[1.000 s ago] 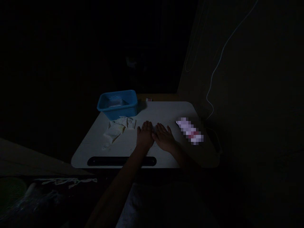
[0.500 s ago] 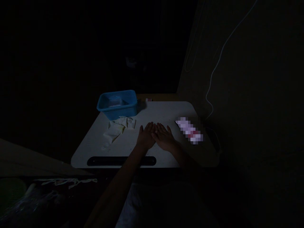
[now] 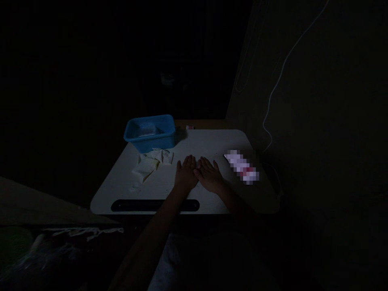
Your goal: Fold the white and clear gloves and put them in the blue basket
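strands (image 3: 85,230), pale and tangled, lie in the lower left of the frame, outside the white tabletop (image 3: 209,141). left of centre, a blue basin (image 3: 153,144) stands near the table's far left corner. just below it in the frame lies crumpled white paper (image 3: 147,165), apart from both hands; its length runs from lower left towards upper right, with a yellowish edge on its right. a dark slot (image 3: 135,205) crosses the lower middle, its long axis level, partly hidden by the left forearm (image 3: 156,230).

at the centre of the frame the left hand (image 3: 185,173) lies with fingers straight, pointing to the top of the picture. close beside it is the right hand (image 3: 208,174), fingers aimed towards the upper left — the two meet or overlap at their inner edges. both look flattened, digits extended, gripping nothing that shows; whether something lies under or between them i cannot tell, nor which way the palms face. judging by this pose, work is under way rather than over: the hands are already together at mid-table, while the paper lies loose to one side — how much is left cannot be read in this dimness.

right of centre, a lit, phone-like slab (image 3: 241,166) lies near the right hand without touching it; its long axis slants from upper left to lower right. farther right, a white cable (image 3: 280,76) winds down from the upper right.
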The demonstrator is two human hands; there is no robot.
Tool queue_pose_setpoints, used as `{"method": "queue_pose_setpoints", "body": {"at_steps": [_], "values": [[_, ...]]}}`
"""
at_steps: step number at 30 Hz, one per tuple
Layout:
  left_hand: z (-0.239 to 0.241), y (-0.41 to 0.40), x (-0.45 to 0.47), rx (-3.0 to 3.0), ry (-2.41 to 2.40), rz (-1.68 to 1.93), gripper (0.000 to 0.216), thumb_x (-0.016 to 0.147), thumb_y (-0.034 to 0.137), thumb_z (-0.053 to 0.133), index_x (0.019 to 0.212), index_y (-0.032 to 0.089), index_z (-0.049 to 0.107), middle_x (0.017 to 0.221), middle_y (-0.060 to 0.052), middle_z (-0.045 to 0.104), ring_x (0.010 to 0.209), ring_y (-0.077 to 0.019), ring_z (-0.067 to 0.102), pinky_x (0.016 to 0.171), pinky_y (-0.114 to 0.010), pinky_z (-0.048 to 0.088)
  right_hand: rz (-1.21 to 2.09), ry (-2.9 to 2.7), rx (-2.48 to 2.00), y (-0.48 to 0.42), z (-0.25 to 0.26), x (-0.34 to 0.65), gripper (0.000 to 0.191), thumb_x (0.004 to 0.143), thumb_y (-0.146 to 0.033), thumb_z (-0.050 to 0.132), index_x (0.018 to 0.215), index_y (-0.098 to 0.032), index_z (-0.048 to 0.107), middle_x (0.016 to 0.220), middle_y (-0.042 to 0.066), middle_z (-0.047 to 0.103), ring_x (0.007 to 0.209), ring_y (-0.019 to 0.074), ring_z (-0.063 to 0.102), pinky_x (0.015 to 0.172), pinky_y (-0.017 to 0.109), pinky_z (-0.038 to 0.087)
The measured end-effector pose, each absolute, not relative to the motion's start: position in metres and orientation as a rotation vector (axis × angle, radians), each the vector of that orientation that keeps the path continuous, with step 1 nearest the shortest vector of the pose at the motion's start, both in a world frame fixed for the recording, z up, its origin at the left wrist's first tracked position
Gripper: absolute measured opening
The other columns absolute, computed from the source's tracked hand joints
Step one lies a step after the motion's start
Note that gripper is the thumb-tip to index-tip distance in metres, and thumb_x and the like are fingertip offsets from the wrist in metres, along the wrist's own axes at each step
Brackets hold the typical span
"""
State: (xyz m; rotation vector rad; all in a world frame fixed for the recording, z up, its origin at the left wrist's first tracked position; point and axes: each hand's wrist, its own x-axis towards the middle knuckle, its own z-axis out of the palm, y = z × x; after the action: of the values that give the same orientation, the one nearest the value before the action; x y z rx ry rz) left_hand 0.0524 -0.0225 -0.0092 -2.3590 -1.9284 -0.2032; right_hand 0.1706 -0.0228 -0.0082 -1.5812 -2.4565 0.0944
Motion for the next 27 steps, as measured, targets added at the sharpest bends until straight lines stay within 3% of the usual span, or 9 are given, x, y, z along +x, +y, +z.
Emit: {"method": "queue_pose_setpoints", "body": {"at_steps": [10, 17, 27], "values": [[-0.008, -0.023, 0.054, -2.259, -2.027, -0.183, 0.056, 0.090, 0.034, 0.012, 0.137, 0.006, 0.025, 0.144, -0.013, 0.026, 0.133, -0.0228, 0.022, 0.105, -0.047, 0.022, 0.031, -2.485, -1.530, -0.024, -0.009, 0.172, 0.056, 0.093, -0.041, 0.011, 0.131, -0.012, 0.039, 0.142, 0.012, 0.031, 0.134, 0.0212, 0.020, 0.106, 0.047, 0.012], [-0.009, -0.023, 0.054, -2.253, -1.997, -0.196, 0.054, 0.088, 0.030, 0.020, 0.136, 0.007, 0.027, 0.143, -0.013, 0.028, 0.132, -0.0230, 0.024, 0.105, -0.047, 0.022, 0.052, -2.388, -1.529, -0.021, -0.009, 0.175, 0.047, 0.092, -0.041, 0.024, 0.127, -0.018, 0.043, 0.139, 0.009, 0.038, 0.129, 0.0207, 0.029, 0.104, 0.044, 0.018], [-0.008, -0.025, 0.055, -2.245, -1.982, -0.275, 0.055, 0.088, 0.032, 0.019, 0.135, 0.004, 0.029, 0.141, -0.015, 0.031, 0.131, -0.0238, 0.026, 0.104, -0.049, 0.023, 0.084, -2.077, -1.677, -0.013, -0.006, 0.183, 0.033, 0.082, -0.025, 0.044, 0.111, -0.018, 0.057, 0.115, 0.009, 0.057, 0.108, 0.0235, 0.044, 0.093, 0.037, 0.029]]}}
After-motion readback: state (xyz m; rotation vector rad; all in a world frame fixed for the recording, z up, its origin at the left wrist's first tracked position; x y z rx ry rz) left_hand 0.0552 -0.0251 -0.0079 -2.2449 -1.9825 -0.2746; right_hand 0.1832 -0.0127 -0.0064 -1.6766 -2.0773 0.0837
